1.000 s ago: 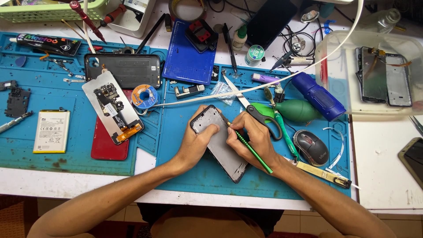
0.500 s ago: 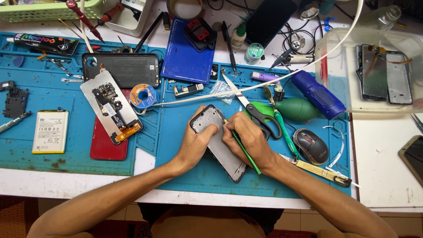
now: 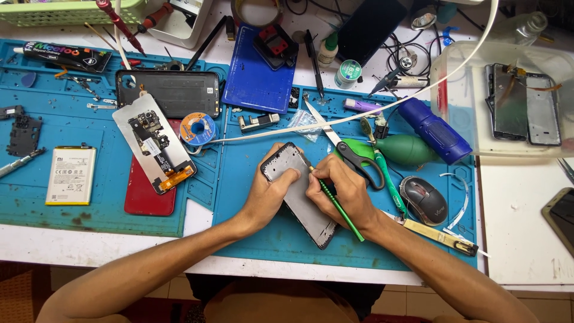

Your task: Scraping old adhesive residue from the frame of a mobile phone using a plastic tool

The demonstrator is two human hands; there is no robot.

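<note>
1. A cluttered worktop (image 3: 520,239) is lying under two blue repair mats (image 3: 263,179), with phone parts and tools spreading across them.
2. The left hand (image 3: 266,194) is gripping a grey phone frame (image 3: 299,194) by its left edge and upper corner, fingers curling round it; the frame is lying tilted on the right mat, near the middle of the view.
3. The right hand (image 3: 344,191) is pinching a thin green tool (image 3: 341,209) like a pen, fingers closing round it; the tip is meeting the right edge of the frame.
4. Scissors with green handles (image 3: 353,152) are lying just beyond the right hand; a dark computer mouse (image 3: 423,200) is resting to its right.
5. On the left mat a white battery (image 3: 72,174), a red back cover (image 3: 149,191) and an opened phone with its circuit board showing (image 3: 154,142) are lying well apart from the hands.
6. A clear plastic tub (image 3: 460,107) at the right is holding two more phone frames.
</note>
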